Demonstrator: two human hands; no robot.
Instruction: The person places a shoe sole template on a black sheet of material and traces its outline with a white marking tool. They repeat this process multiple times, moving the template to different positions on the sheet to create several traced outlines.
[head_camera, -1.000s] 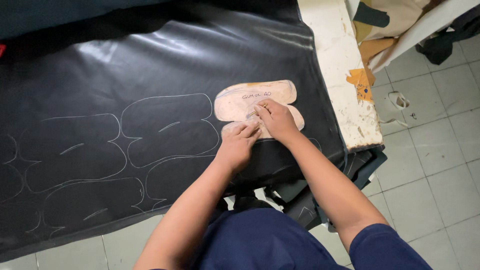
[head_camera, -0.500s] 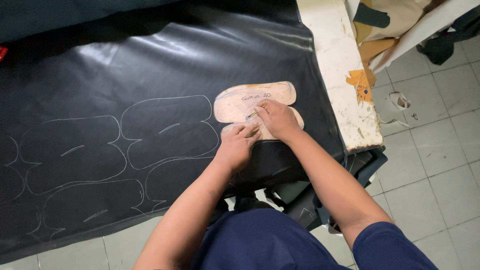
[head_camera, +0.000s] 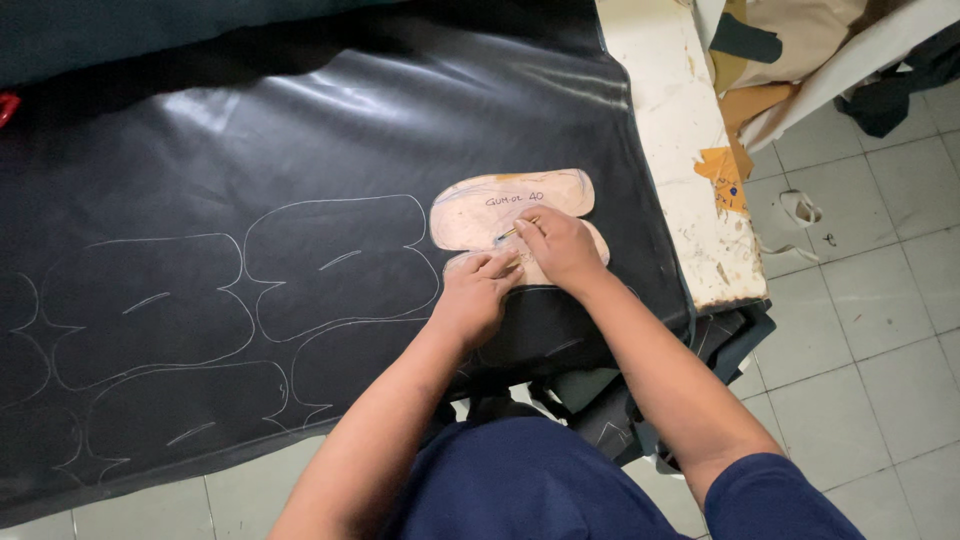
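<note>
1. Left hand (head_camera: 478, 296): bare, with no glove, ring or watch in sight; short nails.
2. Right hand (head_camera: 560, 247): bare as well, nothing worn on fingers or wrist.
3. Forearms: both uncovered from wrist to past the elbow, no bands or bracelets.
4. Right sleeve (head_camera: 775, 500): short, dark navy, plain cloth, its hem ending at the upper arm, at about 5 o'clock in the head view.
5. Lap (head_camera: 530, 480): covered in the same dark navy cloth, plain and without print, at 6 o'clock; whether it is shirt or trousers cannot be told.
</note>
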